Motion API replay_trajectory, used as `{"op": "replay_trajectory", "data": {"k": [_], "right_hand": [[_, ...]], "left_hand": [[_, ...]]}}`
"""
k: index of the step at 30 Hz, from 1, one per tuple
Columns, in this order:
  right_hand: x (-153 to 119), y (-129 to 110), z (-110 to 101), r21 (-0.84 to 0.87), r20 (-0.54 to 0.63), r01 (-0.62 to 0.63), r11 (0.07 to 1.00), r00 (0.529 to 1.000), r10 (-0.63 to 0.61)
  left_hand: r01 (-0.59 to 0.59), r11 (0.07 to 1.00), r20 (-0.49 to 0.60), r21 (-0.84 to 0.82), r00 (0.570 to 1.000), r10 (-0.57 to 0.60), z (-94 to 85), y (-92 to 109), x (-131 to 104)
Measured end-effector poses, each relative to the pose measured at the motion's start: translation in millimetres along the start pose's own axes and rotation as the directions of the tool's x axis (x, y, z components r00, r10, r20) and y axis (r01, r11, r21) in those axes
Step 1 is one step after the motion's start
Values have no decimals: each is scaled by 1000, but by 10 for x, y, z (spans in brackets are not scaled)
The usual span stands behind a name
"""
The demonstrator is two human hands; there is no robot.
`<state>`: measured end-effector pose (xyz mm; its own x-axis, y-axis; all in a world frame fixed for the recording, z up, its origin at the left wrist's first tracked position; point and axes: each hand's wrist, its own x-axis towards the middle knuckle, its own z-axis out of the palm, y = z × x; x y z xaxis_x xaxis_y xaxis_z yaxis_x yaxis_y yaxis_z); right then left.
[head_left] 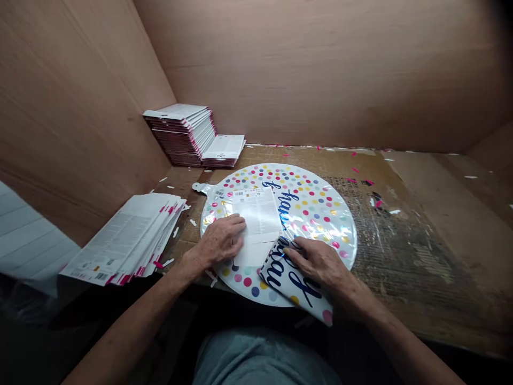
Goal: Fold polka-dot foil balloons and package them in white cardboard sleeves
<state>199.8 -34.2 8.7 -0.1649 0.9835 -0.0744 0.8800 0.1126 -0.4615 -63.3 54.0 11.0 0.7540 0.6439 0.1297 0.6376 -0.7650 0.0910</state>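
A round, flat foil balloon (320,214) with coloured dots and dark lettering lies on the cardboard-covered surface, its tab pointing to the upper left. On its left half rests a white printed card (258,214). My left hand (222,238) presses on the left edge of that card, fingers curled. With my right hand (316,262) I grip a folded printed foil piece (290,283) at the balloon's lower right, its corner overlapping the card's lower right. The thumb lies on top of the foil, and the other fingers are partly hidden.
A tall stack of white and pink cards (184,133) stands at the back left, beside a lower stack (224,147). Fanned cards (124,235) lie at the left. Wooden panels (320,69) enclose the back and left. Small paper scraps are scattered about.
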Motion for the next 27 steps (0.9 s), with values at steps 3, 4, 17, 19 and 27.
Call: {"op": "replay_trajectory", "data": {"k": [3,4,17,19,27], "right_hand": [[52,-27,-24,-32,40,-1,999,999,3],[67,-41,-40,-42,48,8,999,999,-6],[475,-265,148,-82,-204,-61,995,978,43],[544,-270,124,-121,-167,-128,984,980,107],[658,-248,127,-48,-281,-210,977,941,188]], "left_hand": [[-2,999,67,49,998,-2,-43,139,95],[-23,996,104,89,994,13,-50,195,123],[-48,946,204,322,979,-20,-127,244,293],[-70,942,149,329,989,21,-147,223,271],[-52,982,-124,179,989,75,-179,270,127]]}}
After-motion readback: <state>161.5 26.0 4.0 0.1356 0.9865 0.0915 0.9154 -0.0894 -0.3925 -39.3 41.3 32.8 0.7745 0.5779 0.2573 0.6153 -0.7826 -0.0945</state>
